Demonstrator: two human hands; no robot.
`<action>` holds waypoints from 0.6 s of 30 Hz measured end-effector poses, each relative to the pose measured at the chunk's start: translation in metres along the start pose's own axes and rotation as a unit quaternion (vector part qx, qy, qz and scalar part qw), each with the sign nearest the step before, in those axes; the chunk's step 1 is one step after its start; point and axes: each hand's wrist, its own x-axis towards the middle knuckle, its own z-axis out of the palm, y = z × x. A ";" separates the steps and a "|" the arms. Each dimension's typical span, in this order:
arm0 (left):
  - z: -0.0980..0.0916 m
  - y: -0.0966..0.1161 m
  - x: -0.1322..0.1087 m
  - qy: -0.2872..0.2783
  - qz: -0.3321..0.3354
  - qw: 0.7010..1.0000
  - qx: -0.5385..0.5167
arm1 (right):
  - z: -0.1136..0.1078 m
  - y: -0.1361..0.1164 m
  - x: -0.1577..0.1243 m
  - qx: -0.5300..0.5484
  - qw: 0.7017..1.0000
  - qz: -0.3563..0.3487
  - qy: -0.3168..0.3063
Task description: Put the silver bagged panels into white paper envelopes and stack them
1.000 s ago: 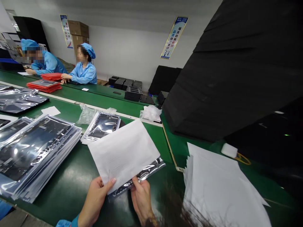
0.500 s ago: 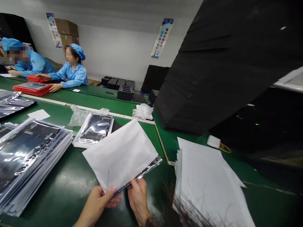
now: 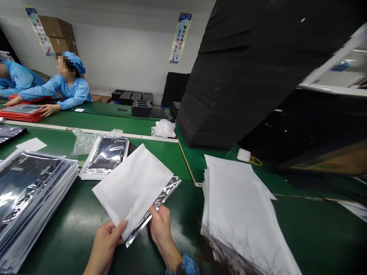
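- Shifted left in view since the earlier frame: the white paper sheet [image 3: 132,189] and the silver anti-static bag [image 3: 168,191] beneath it, along with the whole bench; both are held together above the bench, tilted.
- Left hand [image 3: 104,244]: thumb and fingers pinch the sheet's lower edge; whether the bag is caught in this pinch cannot be told.
- Right hand [image 3: 162,229]: thumb and fingers pinch the bag's edge next to the sheet. Hands stand apart, a gap between them.
- Work state: sheet lies against the bag; whether any part of it is inside cannot be told.
- Left of the hands: a tall stack of silver bags [image 3: 31,194] lies on the green workbench [image 3: 65,236], with a single bag on white paper [image 3: 106,156] beyond the held pair.
- Right of the hands: a thick pile of white paper sheets [image 3: 237,214] remains on the bench.
- Far bench: a co-worker in a blue smock [image 3: 69,82] leans over red trays [image 3: 21,114].
- Background: black foam sheets [image 3: 237,76] rise in a tall stack at right.
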 end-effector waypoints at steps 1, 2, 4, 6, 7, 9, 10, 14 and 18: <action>0.000 0.000 -0.001 -0.007 0.015 1.000 0.005 | 0.000 0.000 0.001 0.005 1.000 -0.001 0.010; 0.001 0.000 -0.002 -0.012 0.022 1.000 0.007 | 0.000 0.000 0.001 0.008 1.000 -0.002 0.020; 0.004 -0.001 -0.003 -0.015 0.017 1.000 -0.002 | -0.001 0.001 0.001 0.015 0.999 0.002 0.039; 0.007 -0.003 -0.003 -0.016 0.012 1.000 -0.016 | -0.002 -0.001 0.001 0.025 0.999 0.015 0.044; 0.008 -0.005 -0.003 -0.014 0.013 1.000 -0.019 | -0.002 -0.003 0.001 0.028 0.998 0.028 0.038; 0.006 -0.010 -0.002 -0.009 0.017 1.000 -0.009 | -0.003 -0.007 0.003 0.026 0.998 0.061 0.009; 0.004 -0.013 -0.001 -0.010 0.017 1.000 0.001 | -0.004 -0.010 0.004 0.022 0.997 0.076 -0.008; -0.005 -0.033 0.000 0.010 -0.004 0.999 0.034 | -0.005 -0.013 0.012 0.030 0.997 0.071 0.009; 0.002 -0.053 -0.003 0.049 -0.020 0.999 -0.003 | -0.006 -0.004 0.016 0.038 0.996 0.019 0.079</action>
